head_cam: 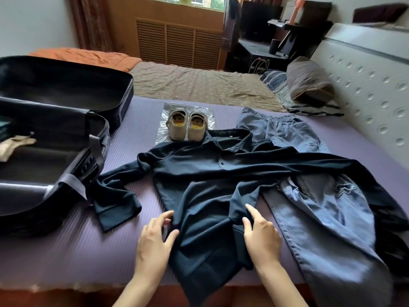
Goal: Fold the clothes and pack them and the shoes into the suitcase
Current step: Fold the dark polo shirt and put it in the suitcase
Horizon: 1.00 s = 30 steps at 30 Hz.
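I rest my left hand point(155, 235) and right hand point(261, 233), fingers relaxed, on the dark shirt point(199, 173). Jeans point(321, 218) lie right of it, shoes point(186, 127) beyond its collar and the open suitcase point(119, 96) left. The shoe print is unreadable.

No text is legible; the prints inside the shoes point(187, 127) are too blurred.

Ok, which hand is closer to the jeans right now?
Right. The right hand rests on the dark shirt just beside the jeans; the left hand touches the shirt's opposite edge, toward the suitcase.
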Motion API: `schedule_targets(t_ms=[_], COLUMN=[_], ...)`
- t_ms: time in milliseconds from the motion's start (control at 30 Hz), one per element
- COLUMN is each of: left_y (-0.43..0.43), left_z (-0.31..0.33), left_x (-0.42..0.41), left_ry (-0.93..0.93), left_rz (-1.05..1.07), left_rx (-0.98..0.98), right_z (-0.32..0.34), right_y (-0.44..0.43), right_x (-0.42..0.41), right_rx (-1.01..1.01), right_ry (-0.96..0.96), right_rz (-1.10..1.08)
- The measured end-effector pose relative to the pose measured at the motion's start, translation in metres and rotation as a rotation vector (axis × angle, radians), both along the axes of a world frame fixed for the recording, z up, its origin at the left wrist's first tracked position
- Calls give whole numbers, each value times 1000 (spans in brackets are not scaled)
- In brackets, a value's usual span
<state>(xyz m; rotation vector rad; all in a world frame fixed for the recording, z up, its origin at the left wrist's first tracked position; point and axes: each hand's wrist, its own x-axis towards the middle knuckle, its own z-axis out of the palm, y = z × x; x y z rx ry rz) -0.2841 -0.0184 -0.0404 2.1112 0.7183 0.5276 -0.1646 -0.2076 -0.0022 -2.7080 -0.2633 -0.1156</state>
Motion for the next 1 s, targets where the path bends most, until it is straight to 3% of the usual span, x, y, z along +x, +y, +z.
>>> schedule_targets(t_ms=[233,433,500,600,633,833,1000], left_y=[17,60,67,61,57,50,50], left_z=[8,20,21,18,15,7,0], left_x=[-1,-16,-22,-30,-32,-23,2], left_ry=[-183,-174,-132,-54,-32,42,99], left_rz=[162,195,193,135,127,54,-124], left_rx=[-252,-92,25,116,153,380,378], right_z=[21,31,24,13,13,11,11], right_y=[-37,-81,-91,-96,-95,-78,-28], right_x=[14,21,20,14,10,3,7], right_rx=[358,428,289,-208,-281,-409,-154], right_ry=[188,636,570,327,287,106,162], right_rz=[59,207,154,-32,-56,2,290])
